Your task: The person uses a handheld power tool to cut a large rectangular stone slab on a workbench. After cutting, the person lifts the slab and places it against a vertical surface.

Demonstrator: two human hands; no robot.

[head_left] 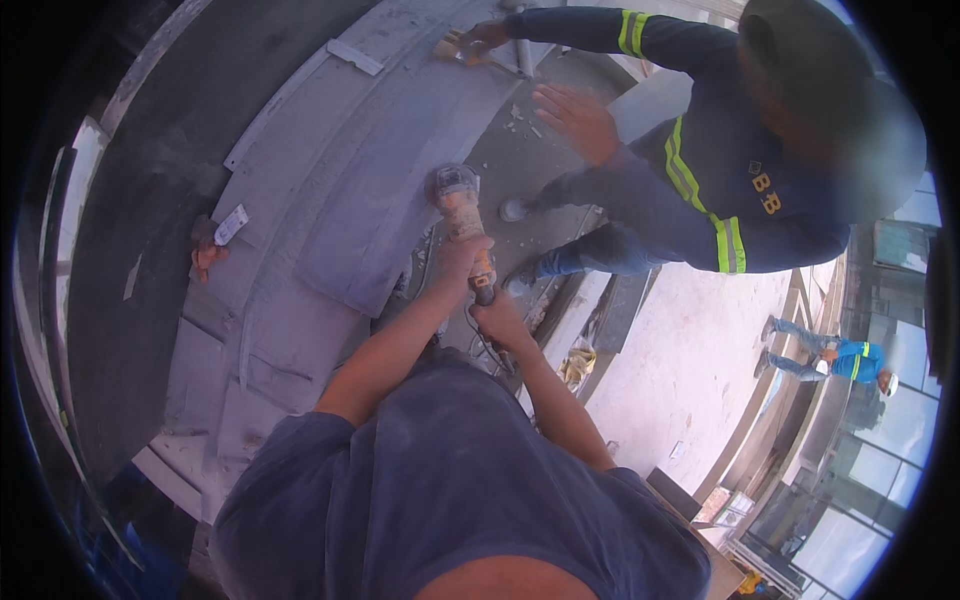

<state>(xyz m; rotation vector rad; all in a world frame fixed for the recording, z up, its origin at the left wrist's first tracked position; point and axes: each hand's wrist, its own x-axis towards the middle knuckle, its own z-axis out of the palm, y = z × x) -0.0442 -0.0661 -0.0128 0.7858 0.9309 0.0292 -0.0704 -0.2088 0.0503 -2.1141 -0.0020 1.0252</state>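
- L hand [466, 257] clamped round mid-body of dusty grinder [461, 208]; R hand [502, 319] gripping its rear end.
- Grinder at ctr., head by right edge of grey slab [375, 215].
- Co-worker [690, 170], far right, leans toward slab.

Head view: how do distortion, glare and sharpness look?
Head view: fisheye curvature bows edges toward the black rim; the pale floor at right is washed out; the co-worker's helmet is hazy and soft; the power tool is recognisable, its fine detail hard to read.
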